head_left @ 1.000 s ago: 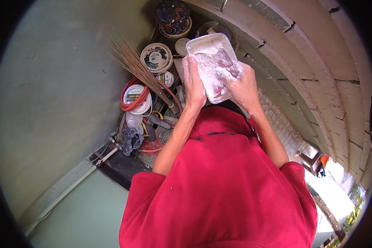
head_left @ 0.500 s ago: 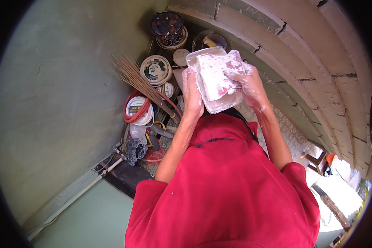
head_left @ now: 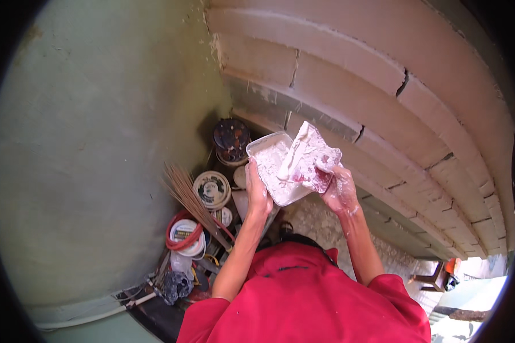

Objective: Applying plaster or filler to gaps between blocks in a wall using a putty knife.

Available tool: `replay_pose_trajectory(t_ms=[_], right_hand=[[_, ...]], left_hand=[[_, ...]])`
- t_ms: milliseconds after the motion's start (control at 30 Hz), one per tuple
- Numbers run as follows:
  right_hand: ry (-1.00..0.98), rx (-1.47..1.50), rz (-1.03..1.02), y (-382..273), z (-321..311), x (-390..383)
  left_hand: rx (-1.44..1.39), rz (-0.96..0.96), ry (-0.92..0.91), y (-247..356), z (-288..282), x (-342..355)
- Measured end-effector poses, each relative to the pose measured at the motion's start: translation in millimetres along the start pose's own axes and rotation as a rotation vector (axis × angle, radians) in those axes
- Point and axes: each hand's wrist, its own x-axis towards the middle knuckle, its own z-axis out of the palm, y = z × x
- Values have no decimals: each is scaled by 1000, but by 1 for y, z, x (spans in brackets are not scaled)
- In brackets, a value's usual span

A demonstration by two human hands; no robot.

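Note:
In front of my chest, my left hand grips a shallow rectangular plastic tub by its left side. White paste coats the tub's inside. My right hand holds a flat putty spreader by its near right edge, fingers closed on it. Thick white paste covers most of the spreader, with reddish patches showing through. Tilted up, it overlaps the tub's right part and hides that side. Smears of white paste mark my right fingers and wrist.
Left of my forearm stand a stick broom, a lidded bucket, a red hose around a white pail, and a dark speckled bucket. A green wall rises left; a block wall curves across the far side and right.
The view has tilted up, showing more of the block wall. My right hand has lifted and turned the spreader, from lying over the tub to tilted at its right side, uncovering paste inside.

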Motion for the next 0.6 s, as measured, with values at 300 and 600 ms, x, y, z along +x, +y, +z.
replay_pose_trajectory(t_ms=[300,600], right_hand=[[-2,150,-248,-14,57,59],[26,137,-416,-29,114,142]], left_hand=[[-13,102,-25,26,29,67],[2,94,-21,32,18,79]])
